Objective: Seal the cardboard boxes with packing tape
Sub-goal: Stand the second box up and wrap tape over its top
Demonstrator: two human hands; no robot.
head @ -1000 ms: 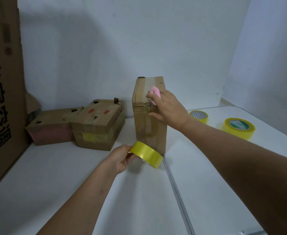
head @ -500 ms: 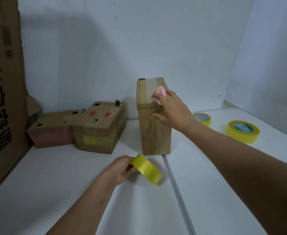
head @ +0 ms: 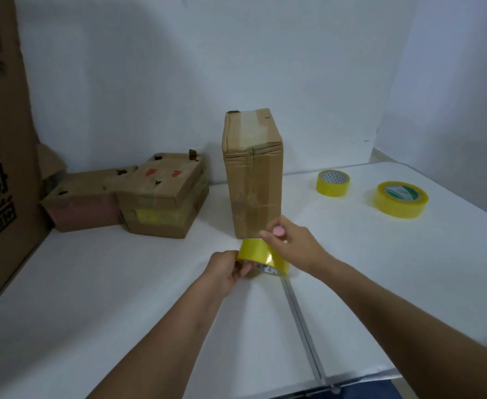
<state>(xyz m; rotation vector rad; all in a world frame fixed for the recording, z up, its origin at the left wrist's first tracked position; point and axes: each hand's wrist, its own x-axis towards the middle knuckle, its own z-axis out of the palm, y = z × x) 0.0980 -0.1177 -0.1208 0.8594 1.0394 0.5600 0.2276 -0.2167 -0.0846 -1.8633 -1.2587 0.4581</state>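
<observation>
Yellow packing tape roll (head: 261,256) sits low in front of the upright cardboard box (head: 252,174), held between both hands just above the white bench (head: 107,283). The left hand (head: 226,269) grips the roll's near side, fingers curled round its edge and hiding part of the core. The right hand (head: 291,243) comes over the top with a small pink object (head: 278,231) pinched in its fingers; most of that object is covered, so what it is cannot be told. Printing on the roll's inner core is too blurred to read. The upright box carries clear tape across its top and down its front seam. At far left a large carton (head: 0,139), cut off by the frame edge, bears bold black characters, only partly visible. Two more yellow rolls (head: 333,182) (head: 400,199) lie on the bench to the right; the nearer one shows a green and white label, unreadable. Two worn low boxes (head: 161,197) (head: 84,201) rest against the wall.
</observation>
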